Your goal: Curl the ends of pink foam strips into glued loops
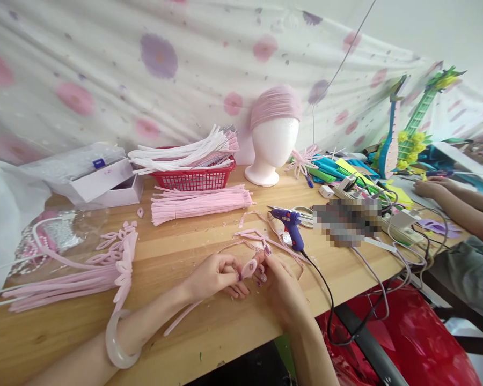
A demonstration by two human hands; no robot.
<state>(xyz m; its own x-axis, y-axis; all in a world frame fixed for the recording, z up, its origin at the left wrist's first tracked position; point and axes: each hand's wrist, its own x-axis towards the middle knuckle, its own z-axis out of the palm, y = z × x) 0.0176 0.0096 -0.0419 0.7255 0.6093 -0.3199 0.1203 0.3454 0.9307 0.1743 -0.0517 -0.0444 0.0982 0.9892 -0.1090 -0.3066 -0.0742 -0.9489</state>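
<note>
On the worktop (185, 257), your glue gun (290, 225) lies right of the stem bundle (199, 203), with the basket (193, 178) behind that bundle.

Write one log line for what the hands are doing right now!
left hand: pinching pink pipe cleaner loop | right hand: pinching same loop | glue gun: lying on table

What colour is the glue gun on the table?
Blue, with a black cord; the glue gun shows in the head view.

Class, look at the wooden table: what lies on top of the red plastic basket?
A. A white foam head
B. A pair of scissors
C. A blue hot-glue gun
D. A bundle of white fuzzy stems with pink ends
D: the bundle of white fuzzy stems with pink ends lies across the red plastic basket.
</note>
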